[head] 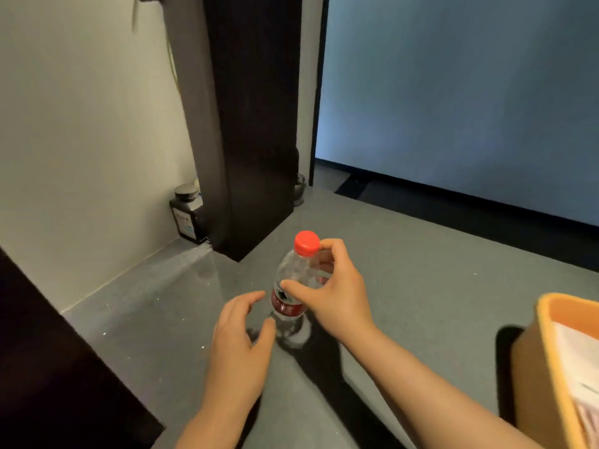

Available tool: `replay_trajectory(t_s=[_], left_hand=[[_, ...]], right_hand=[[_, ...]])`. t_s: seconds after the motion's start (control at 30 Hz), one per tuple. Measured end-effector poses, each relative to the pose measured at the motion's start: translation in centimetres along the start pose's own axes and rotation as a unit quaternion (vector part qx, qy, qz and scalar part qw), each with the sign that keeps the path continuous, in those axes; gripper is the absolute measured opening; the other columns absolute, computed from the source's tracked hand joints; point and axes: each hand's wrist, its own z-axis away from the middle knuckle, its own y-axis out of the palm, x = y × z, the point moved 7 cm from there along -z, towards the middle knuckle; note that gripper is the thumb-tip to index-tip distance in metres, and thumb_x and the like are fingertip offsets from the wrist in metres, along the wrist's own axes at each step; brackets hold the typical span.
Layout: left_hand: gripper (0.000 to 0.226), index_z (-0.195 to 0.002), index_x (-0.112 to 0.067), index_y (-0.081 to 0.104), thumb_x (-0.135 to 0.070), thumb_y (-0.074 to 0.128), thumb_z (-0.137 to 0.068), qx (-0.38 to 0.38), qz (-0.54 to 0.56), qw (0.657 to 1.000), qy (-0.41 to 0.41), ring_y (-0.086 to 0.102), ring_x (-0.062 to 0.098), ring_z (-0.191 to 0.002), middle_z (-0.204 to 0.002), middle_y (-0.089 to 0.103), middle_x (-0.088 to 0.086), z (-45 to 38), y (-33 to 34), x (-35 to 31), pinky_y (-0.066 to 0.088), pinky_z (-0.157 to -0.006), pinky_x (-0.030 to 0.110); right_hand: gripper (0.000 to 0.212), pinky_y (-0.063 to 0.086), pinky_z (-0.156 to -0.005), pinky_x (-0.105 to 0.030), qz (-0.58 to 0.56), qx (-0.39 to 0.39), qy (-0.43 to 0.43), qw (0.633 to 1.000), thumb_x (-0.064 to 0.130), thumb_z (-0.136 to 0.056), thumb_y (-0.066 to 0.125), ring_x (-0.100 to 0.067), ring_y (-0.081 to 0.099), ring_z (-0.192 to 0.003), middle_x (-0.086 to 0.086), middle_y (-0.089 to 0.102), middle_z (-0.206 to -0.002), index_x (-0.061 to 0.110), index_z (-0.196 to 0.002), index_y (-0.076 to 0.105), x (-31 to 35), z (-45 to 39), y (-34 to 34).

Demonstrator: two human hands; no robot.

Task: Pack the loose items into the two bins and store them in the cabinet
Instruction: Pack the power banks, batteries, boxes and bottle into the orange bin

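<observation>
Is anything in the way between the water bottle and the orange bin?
Nothing visible is. The right hand already grips the water bottle, which stands on the grey counter. The counter between it and the orange bin at the right looks bare. The left hand is on the bottle's other side.

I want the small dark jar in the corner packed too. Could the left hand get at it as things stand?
Probably yes: the left hand is free, and bare countertop leads to the dark jar beside the black pillar.
</observation>
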Motion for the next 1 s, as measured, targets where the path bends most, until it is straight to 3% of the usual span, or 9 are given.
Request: replay_trajectory(t_s=[0.13, 0.33, 0.53, 0.6, 0.73, 0.87, 1.0], left_hand=[[0.037, -0.114, -0.039, 0.054, -0.017, 0.062, -0.085, 0.085, 0.036, 0.994, 0.063, 0.047, -0.003, -0.102, -0.110, 0.050, -0.018, 0.9, 6.8, -5.9, 0.036, -0.069, 0.002], [0.031, -0.108, -0.035, 0.059, -0.013, 0.059, -0.087, 0.227, 0.151, 0.954, 0.121, 0.050, -0.011, -0.100, -0.107, 0.057, -0.015, 6.7, 18.1, -14.5, 0.036, -0.078, 0.012], [0.026, -0.111, -0.040, 0.056, -0.025, 0.057, -0.089, 0.356, 0.166, 0.907, 0.150, 0.050, -0.005, -0.106, -0.112, 0.054, -0.022, 13.3, 25.5, -20.2, 0.036, -0.079, 0.010], [0.027, -0.107, -0.046, 0.052, -0.027, 0.058, -0.089, 0.379, 0.143, 0.898, 0.171, 0.049, -0.007, -0.106, -0.113, 0.050, -0.028, 14.8, 26.8, -21.0, 0.037, -0.081, 0.011], [0.026, -0.107, -0.047, 0.051, -0.031, 0.058, -0.087, 0.363, 0.064, 0.906, 0.210, 0.044, 0.003, -0.116, -0.121, 0.049, -0.024, 15.6, 28.0, -21.3, 0.036, -0.102, 0.036], [0.026, -0.104, -0.047, 0.054, -0.027, 0.060, -0.088, 0.358, 0.062, 0.909, 0.206, 0.043, 0.006, -0.118, -0.121, 0.049, -0.025, 15.3, 28.3, -20.8, 0.036, -0.100, 0.034], [0.023, -0.102, -0.045, 0.056, -0.028, 0.061, -0.087, 0.352, 0.052, 0.910, 0.214, 0.042, 0.007, -0.119, -0.123, 0.050, -0.023, 15.2, 28.5, -20.8, 0.034, -0.101, 0.036]], right_hand=[[0.054, 0.053, -0.077, -0.036, 0.014, -0.116, 0.005, 0.993, 0.038, -0.056, 0.085, -0.003, 0.058, -0.091, 0.014, 0.060, -0.094, 0.037, -0.096, 0.049, 1.1, 2.6, -10.2], [0.051, 0.052, -0.072, -0.029, 0.086, -0.284, 0.030, 0.954, 0.044, -0.057, 0.082, 0.000, 0.058, -0.089, 0.017, 0.061, -0.096, 0.038, -0.097, 0.051, 1.0, 9.7, -26.1], [0.051, 0.050, -0.067, -0.022, 0.153, -0.382, 0.106, 0.905, 0.053, -0.057, 0.078, 0.003, 0.060, -0.086, 0.022, 0.062, -0.094, 0.040, -0.100, 0.053, -1.5, 17.6, -36.8], [0.052, 0.049, -0.064, -0.022, 0.188, -0.387, 0.145, 0.891, 0.060, -0.054, 0.073, 0.001, 0.060, -0.083, 0.023, 0.062, -0.091, 0.044, -0.098, 0.052, -2.9, 19.5, -38.5], [0.051, 0.054, -0.067, -0.030, 0.225, -0.340, 0.233, 0.883, 0.058, -0.056, 0.078, 0.001, 0.058, -0.083, 0.023, 0.060, -0.089, 0.048, -0.099, 0.054, -6.8, 21.4, -39.4], [0.059, 0.049, -0.066, -0.021, 0.248, -0.295, 0.270, 0.882, 0.052, -0.058, 0.079, 0.007, 0.057, -0.081, 0.036, 0.052, -0.078, 0.047, -0.114, 0.060, -9.7, 21.9, -38.5], [0.056, 0.038, -0.054, -0.012, 0.287, -0.270, 0.275, 0.877, 0.056, -0.061, 0.072, 0.013, 0.052, -0.070, 0.033, 0.053, -0.067, 0.046, -0.115, 0.061, -10.9, 20.7, -38.6]])
